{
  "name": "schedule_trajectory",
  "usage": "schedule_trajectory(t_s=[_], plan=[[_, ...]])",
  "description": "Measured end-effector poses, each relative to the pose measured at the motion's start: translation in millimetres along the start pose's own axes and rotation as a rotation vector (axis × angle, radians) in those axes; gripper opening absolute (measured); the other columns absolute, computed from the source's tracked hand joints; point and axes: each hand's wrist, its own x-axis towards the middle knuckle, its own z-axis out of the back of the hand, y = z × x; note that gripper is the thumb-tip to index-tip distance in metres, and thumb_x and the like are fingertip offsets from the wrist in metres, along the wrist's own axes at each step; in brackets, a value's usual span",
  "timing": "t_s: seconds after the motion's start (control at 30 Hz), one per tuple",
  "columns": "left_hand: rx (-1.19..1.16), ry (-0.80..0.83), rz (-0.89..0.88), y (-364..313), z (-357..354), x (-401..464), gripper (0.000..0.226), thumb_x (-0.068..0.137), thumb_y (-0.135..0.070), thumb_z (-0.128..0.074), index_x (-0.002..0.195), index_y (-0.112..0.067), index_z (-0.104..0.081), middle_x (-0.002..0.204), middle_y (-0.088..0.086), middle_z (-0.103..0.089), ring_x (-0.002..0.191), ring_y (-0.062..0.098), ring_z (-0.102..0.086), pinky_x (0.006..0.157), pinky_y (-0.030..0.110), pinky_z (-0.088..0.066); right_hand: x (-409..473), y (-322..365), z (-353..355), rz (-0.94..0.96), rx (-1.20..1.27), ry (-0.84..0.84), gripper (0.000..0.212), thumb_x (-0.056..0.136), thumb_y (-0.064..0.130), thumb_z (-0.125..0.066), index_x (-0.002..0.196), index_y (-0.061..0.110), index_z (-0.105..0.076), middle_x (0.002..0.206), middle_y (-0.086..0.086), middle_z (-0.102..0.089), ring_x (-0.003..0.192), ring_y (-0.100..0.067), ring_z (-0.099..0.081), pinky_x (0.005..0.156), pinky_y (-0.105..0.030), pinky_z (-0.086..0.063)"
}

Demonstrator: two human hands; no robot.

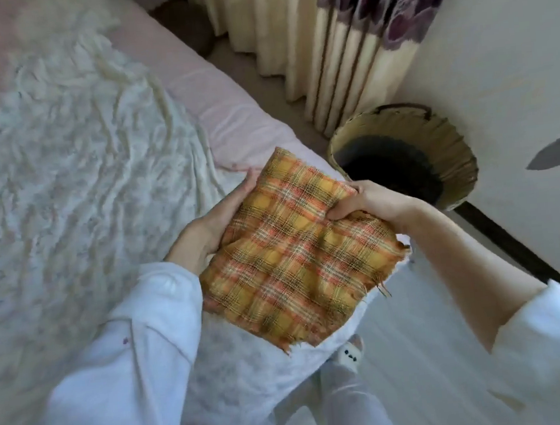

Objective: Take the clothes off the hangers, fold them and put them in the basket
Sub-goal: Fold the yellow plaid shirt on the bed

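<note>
1. Holding a folded cloth between both hands, a person stands at the corner of a bed; the cloth is lifted over that corner, near the basket but not in it.
2. The cloth is a coarse, loosely woven plaid in yellow, orange and dark thread lines, folded into a rough square, with frayed edges and loose threads at its lower right corner.
3. The left hand cups the cloth's left edge, palm against the fabric and fingers curled underneath, the thumb tip showing at the upper edge.
4. The right hand pinches the right side, fingers bunching the fabric into a small crease.
5. Both arms wear soft white sleeves; the right one is pushed up past the forearm.
6. The basket is round and woven of tan strips, with a dark handle at the far rim; its inside is dark. It stands on the floor just beyond the bed corner, against a pale wall.
7. A wrinkled white bedspread with a faint pattern lies over a smooth pink sheet.
8. Pleated cream curtains with purple flowers hang beyond.
</note>
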Motion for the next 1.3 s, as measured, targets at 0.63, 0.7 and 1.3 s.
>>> schedule_trajectory(t_s=[0.63,0.7,1.3], plan=[[0.005,0.046,0.101,-72.3,-227.3,217.9,0.034,0.088,-0.021,-0.057,0.120,-0.008,-0.057,0.104,0.014,-0.068,0.090,0.029,-0.066,0.078,0.040,-0.053,-49.0,-133.0,250.5,0.146,1.141,-0.347,0.066,0.086,0.072,-0.027,0.102,0.021,-0.066,0.094,-0.005,-0.074,0.083,-0.025,-0.071,0.083,-0.052,-0.047],[-0.056,0.016,0.100,-86.8,-229.1,247.4,0.042,0.084,-0.023,-0.062,0.122,-0.006,-0.055,0.106,0.014,-0.066,0.092,0.030,-0.064,0.080,0.041,-0.051,-29.5,-126.7,270.1,0.165,1.100,-0.324,0.069,0.084,0.074,-0.027,0.112,0.022,-0.063,0.109,-0.007,-0.070,0.098,-0.028,-0.067,0.083,-0.054,-0.048],[0.356,-0.316,0.107,5.1,-155.0,562.5,0.095,0.078,-0.026,-0.075,0.145,-0.021,-0.008,0.137,0.003,-0.041,0.128,0.022,-0.041,0.107,0.038,-0.031,290.7,-225.0,387.6,-0.094,0.314,-0.311,0.072,0.087,0.022,-0.063,0.146,0.023,-0.021,0.138,-0.001,-0.046,0.127,-0.024,-0.045,0.108,-0.041,-0.034]])
